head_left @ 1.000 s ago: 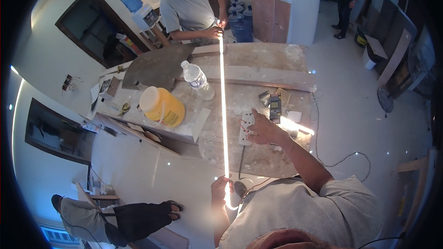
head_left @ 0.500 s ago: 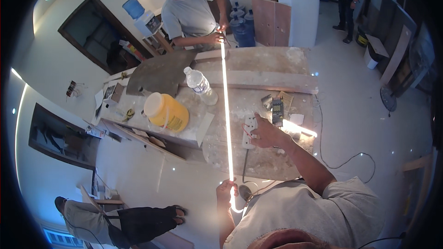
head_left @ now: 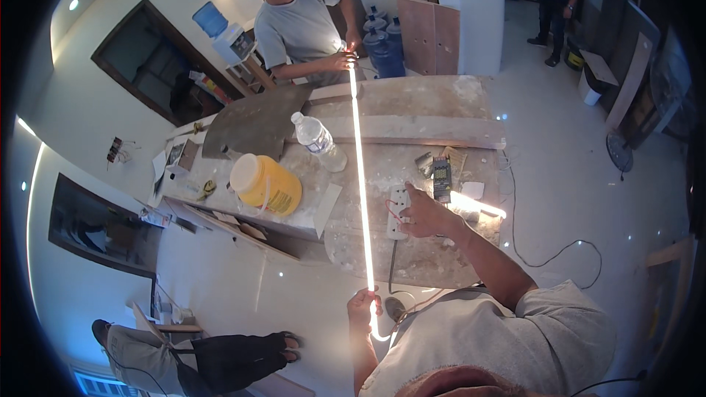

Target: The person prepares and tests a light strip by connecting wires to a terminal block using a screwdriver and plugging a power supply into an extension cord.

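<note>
A glowing LED strip light [head_left: 360,169] runs in a taut line across the table. Its near part is pinched in my left hand [head_left: 363,304], and a lit tail bends below that hand. At the far end, a person in a grey shirt and dark cap holds the strip with both hands [head_left: 346,59]. My right hand [head_left: 425,213] grips the side of a white power strip [head_left: 398,198], its index finger stretched toward the upper end. A thin red wire loops over the sockets near my fingers; where its ends go is hidden.
On the table [head_left: 434,95] stand a yellow tub [head_left: 268,187] and a clear plastic bottle [head_left: 320,140]. Right of the power strip lie a dark box [head_left: 441,178], packets and another lit strip piece [head_left: 482,206]. A black cable [head_left: 540,265] trails over the floor. Two other people stand farther off.
The view has shifted slightly. My left hand still pinches the strip light and my right hand stays on the power strip; the far person's hands have moved a little at the strip's end.
</note>
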A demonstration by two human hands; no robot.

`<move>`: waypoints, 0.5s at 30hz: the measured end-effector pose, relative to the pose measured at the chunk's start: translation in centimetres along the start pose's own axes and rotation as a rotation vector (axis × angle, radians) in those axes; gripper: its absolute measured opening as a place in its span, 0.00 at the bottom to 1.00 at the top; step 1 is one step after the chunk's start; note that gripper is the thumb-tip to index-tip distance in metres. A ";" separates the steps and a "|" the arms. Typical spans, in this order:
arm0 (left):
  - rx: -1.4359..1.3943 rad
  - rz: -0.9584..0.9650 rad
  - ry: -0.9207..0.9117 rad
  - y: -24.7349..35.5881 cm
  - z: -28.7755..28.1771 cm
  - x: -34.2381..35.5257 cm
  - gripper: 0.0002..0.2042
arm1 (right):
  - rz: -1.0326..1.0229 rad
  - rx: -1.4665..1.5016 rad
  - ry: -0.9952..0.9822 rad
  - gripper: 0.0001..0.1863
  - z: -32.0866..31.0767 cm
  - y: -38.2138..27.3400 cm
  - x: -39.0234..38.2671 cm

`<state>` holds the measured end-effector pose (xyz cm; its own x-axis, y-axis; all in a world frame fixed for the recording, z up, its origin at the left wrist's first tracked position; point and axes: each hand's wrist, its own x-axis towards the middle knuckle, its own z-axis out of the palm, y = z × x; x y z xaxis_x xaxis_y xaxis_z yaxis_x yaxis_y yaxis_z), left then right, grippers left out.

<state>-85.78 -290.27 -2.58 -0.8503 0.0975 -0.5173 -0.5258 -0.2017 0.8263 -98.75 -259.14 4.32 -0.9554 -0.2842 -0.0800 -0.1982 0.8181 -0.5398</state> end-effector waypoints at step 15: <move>-0.002 -0.006 -0.012 -0.4 -0.1 0.4 0.10 | -0.029 -0.010 -0.001 0.28 -0.1 0.0 0.0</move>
<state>-85.92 -290.20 -3.12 -0.8472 0.1106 -0.5197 -0.5312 -0.2030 0.8226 -98.74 -259.11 4.39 -0.9490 -0.3084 -0.0655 -0.2279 0.8144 -0.5336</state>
